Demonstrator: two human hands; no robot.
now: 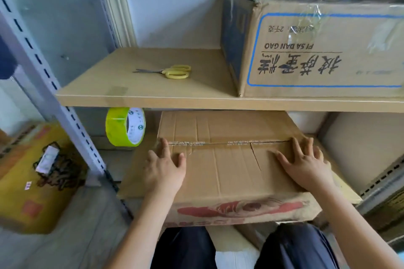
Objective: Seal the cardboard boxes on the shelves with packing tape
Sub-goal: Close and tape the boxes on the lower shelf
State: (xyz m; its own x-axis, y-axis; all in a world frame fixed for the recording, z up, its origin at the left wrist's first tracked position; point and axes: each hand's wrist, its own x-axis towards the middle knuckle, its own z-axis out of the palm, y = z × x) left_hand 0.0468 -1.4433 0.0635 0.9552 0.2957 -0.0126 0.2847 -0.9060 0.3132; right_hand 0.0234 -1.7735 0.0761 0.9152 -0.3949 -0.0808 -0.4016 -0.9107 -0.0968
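Two flat hands, left hand (165,168) and right hand (306,165), are pressing the box (229,159) flaps closed, gripping nothing; tape roll (125,126) left of the box likely needs fetching next.

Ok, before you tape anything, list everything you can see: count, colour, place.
lower box: 1, brown with a red print on the front, lower shelf, flaps closed, seam untaped
upper box: 1, brown with blue border and upside-down print, upper shelf right, clear tape on it
scissors: 1, yellow handles, upper shelf, left of the upper box
tape roll: 1, yellow-green, lower shelf, left of the lower box
yellow box: 1, yellow, on the floor at left
upper shelf: 1, tan board
left hand: flat on the lower box, left end of seam
right hand: flat on the lower box, right end
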